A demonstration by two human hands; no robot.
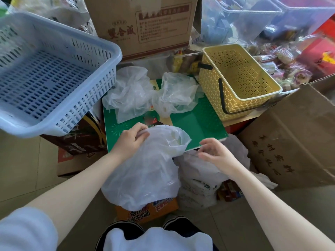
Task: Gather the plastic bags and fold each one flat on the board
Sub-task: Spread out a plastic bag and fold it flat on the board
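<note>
A green board (pixel 195 122) lies flat in the middle, on top of boxes. Two crumpled clear plastic bags rest on its far part, one at the left (pixel 128 95) and one at the right (pixel 178 93). A third translucent white bag (pixel 146 169) hangs over the board's near edge. My left hand (pixel 131 137) pinches this bag's top edge above the board. My right hand (pixel 214 153) hovers at the board's near right corner with fingers curled, at the bag's right side; whether it grips the plastic cannot be told.
A large blue slotted basket (pixel 45 73) overhangs the left. A yellow basket (pixel 241 78) with a black handle stands right of the board. Cardboard boxes stand behind (pixel 145 26) and at the right (pixel 293 140). A printed white sack (pixel 201 185) and an orange box (pixel 146 211) sit below.
</note>
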